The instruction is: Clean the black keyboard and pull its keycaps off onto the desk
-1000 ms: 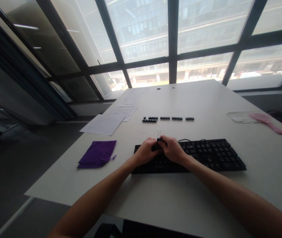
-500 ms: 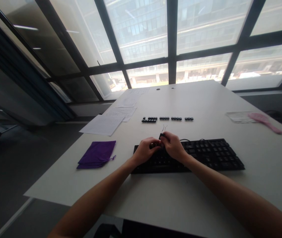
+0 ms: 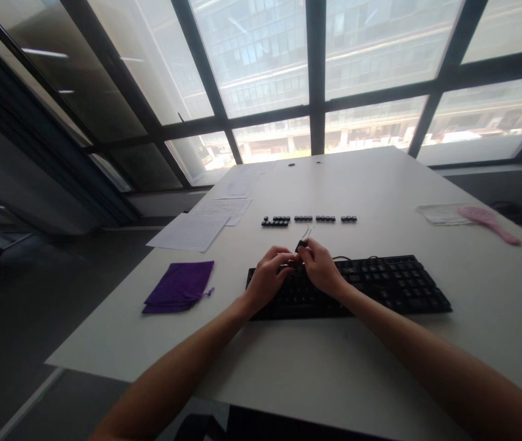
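Note:
A black keyboard point(image 3: 394, 285) lies on the white table, its left part below my hands. My right hand point(image 3: 320, 266) is closed on a small black tool point(image 3: 301, 245) with thin wires sticking up from its far end. Close beside it, my left hand point(image 3: 268, 275) has its fingers bent together near the tool's lower end; what they pinch is too small and dark to make out. Beyond the hands, small black keycaps point(image 3: 276, 223) stand in short groups in a line across the table.
A folded purple pouch point(image 3: 178, 286) lies left of the keyboard, with sheets of paper point(image 3: 190, 231) behind it. At the right are a pink hairbrush point(image 3: 488, 222) and a clear bag point(image 3: 440, 214). The table's front edge runs below my forearms.
Both hands have lifted slightly from the keyboard. The tool in my right hand has tilted, and its wires now lean more to the right.

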A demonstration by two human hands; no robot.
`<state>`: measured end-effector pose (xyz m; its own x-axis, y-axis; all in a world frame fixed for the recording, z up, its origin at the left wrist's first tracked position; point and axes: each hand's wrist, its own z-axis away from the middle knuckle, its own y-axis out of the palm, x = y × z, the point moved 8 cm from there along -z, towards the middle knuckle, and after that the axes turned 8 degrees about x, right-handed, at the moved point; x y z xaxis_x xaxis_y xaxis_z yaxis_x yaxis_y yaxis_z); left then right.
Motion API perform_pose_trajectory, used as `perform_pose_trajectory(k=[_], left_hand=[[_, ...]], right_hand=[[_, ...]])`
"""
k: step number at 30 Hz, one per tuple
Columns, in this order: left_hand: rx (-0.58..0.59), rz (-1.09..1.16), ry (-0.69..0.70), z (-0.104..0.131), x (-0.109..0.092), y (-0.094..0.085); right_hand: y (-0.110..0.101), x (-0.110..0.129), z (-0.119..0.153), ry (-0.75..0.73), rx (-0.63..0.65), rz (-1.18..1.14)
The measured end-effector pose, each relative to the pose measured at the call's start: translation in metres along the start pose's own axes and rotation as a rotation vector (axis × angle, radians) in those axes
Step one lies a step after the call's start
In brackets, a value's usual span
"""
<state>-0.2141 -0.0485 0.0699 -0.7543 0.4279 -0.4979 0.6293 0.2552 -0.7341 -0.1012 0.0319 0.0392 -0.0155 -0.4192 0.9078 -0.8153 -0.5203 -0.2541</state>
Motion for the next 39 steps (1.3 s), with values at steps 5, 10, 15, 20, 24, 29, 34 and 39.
perform_pose_trajectory(k=[5,10,15,20,24,29,34,39], left_hand=[[0.015,-0.024,0.049,0.001,-0.001,0.003],[0.019,-0.026,0.022,0.001,0.003,0.003],[0.028,0.015,0.031,0.001,0.003,0.003],[0.027,0.082,0.032,-0.001,0.003,0.001],[0.033,0.098,0.028,-0.002,0.006,0.0],[0.032,0.095,0.062,0.0,0.001,0.002],[-0.009,0.127,0.041,-0.005,-0.001,-0.009],[-0.093,0.089,-0.163,-0.025,0.045,-0.03]], right_hand=[[0.002,0.0,-0.001,0.0,0.021,-0.022],[0.004,0.002,-0.001,0.022,0.023,0.046],[0.006,0.001,-0.001,0.009,0.047,0.01],[0.006,0.001,-0.002,0.011,0.046,-0.015],[0.005,0.001,-0.002,0.013,0.035,-0.002],[0.006,0.002,-0.002,0.002,0.054,-0.029],[0.003,0.002,-0.002,0.007,0.017,-0.063],[-0.002,-0.002,-0.001,0.041,-0.046,-0.069]])
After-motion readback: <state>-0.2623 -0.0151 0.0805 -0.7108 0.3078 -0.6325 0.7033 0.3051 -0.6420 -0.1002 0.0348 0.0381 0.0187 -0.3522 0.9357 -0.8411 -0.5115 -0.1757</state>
